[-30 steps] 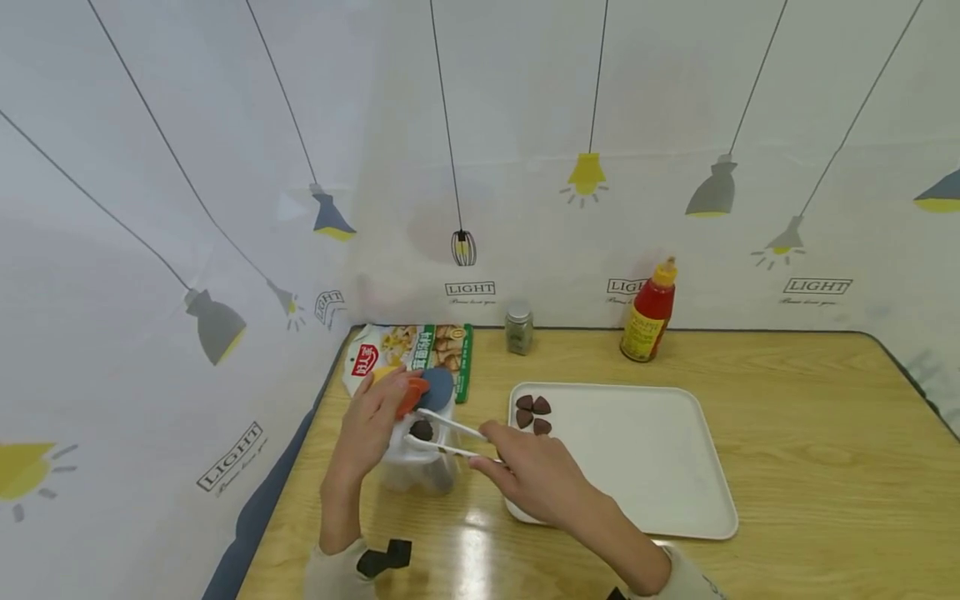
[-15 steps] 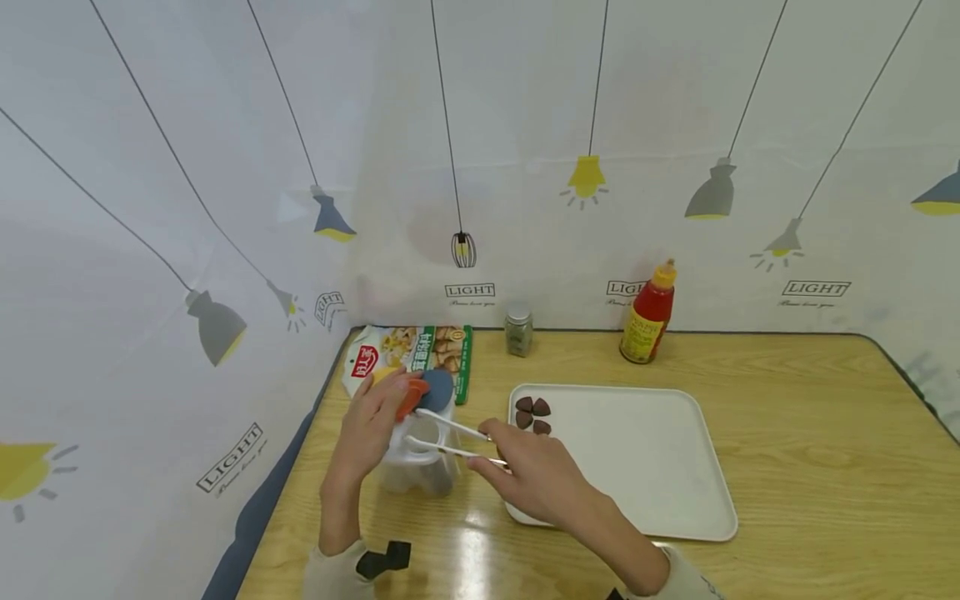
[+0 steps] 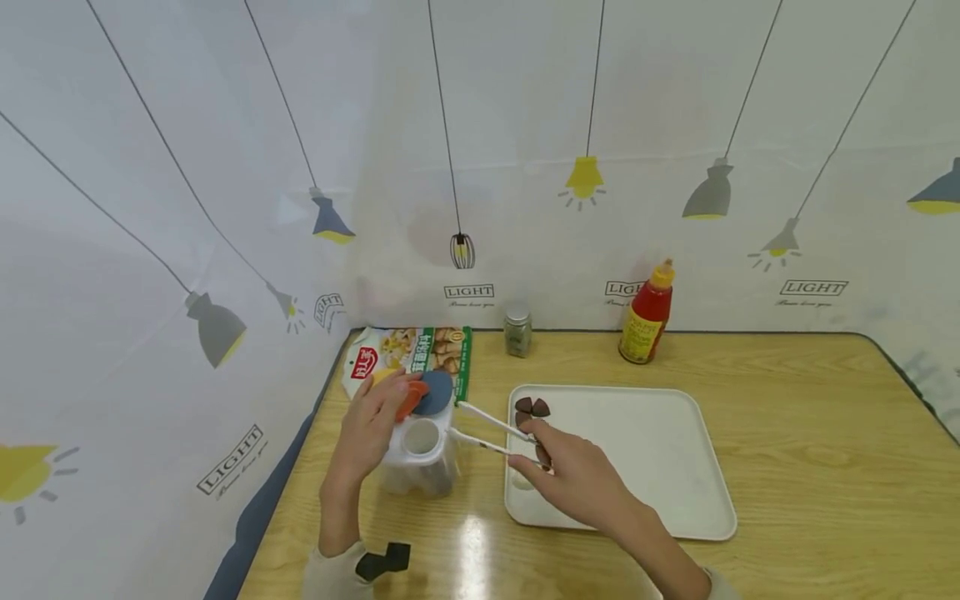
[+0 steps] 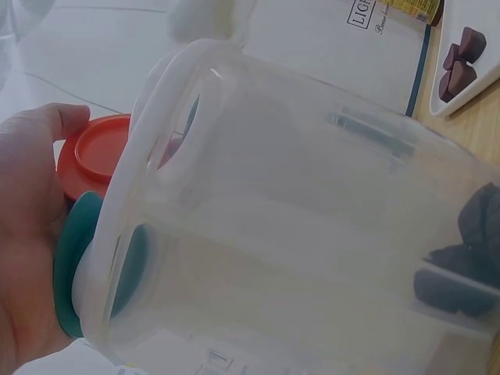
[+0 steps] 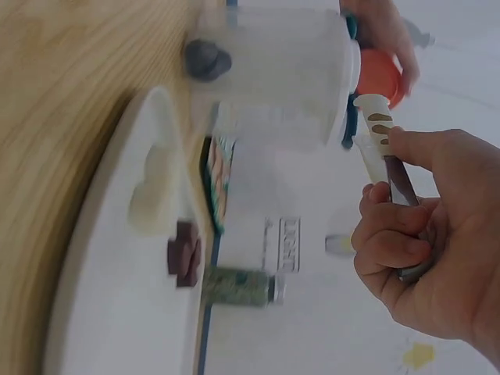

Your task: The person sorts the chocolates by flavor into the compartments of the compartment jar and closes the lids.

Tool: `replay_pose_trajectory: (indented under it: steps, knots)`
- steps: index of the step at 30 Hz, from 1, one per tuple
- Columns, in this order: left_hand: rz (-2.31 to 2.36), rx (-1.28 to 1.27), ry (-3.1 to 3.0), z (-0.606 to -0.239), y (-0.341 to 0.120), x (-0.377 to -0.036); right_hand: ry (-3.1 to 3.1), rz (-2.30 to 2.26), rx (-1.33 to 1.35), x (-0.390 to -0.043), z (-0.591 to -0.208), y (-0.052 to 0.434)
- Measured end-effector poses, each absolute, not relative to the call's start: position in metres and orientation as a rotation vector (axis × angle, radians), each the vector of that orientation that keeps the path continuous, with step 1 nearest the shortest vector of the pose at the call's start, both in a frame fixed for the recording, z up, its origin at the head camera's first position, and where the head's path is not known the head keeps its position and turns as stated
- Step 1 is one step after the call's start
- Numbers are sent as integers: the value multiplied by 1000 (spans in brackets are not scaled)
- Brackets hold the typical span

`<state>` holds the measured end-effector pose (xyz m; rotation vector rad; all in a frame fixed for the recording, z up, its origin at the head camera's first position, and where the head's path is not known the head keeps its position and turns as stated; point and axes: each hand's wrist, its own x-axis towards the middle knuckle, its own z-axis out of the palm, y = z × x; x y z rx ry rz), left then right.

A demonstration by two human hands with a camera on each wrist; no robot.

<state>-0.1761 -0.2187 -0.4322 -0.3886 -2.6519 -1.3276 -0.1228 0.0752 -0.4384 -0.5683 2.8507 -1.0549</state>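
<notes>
My left hand [image 3: 369,425] holds the hinged lids on top of a translucent storage container [image 4: 297,203], fingers over the red lid [image 3: 411,400]. A blue lid [image 3: 433,393] stands beside it. One round opening [image 3: 422,437] of the container is uncovered. Through its wall, dark chunks [image 4: 461,266] show at the bottom. My right hand [image 3: 573,475] grips white-tipped tongs [image 3: 483,423], tips apart with nothing between them, just right of the opening. Behind that hand, dark brown wedge-shaped pieces [image 3: 532,407] lie in the white tray's [image 3: 637,467] left corner, with pale pieces [image 5: 152,191] nearby.
Behind the container lies a printed food packet [image 3: 453,354]. A small spice jar [image 3: 517,329] and a red sauce bottle [image 3: 648,317] stand along the table's back edge, before a lamp-patterned cloth wall [image 3: 525,208].
A dark piece seen between the tong tips at the opening has dropped out of sight. The right hand and tongs have moved right, off the opening. The left hand stays put.
</notes>
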Motion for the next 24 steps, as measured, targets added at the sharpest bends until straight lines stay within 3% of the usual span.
replay_pose_trajectory:
  steps: [14, 24]
  knots:
    - [-1299, -418, -2637, -433, -218, -174, 2960, -1030, -107, -124, -478, 200]
    - [-1290, -432, -2621, -433, -217, -174, 2944, -981, 99, -101, -505, 310]
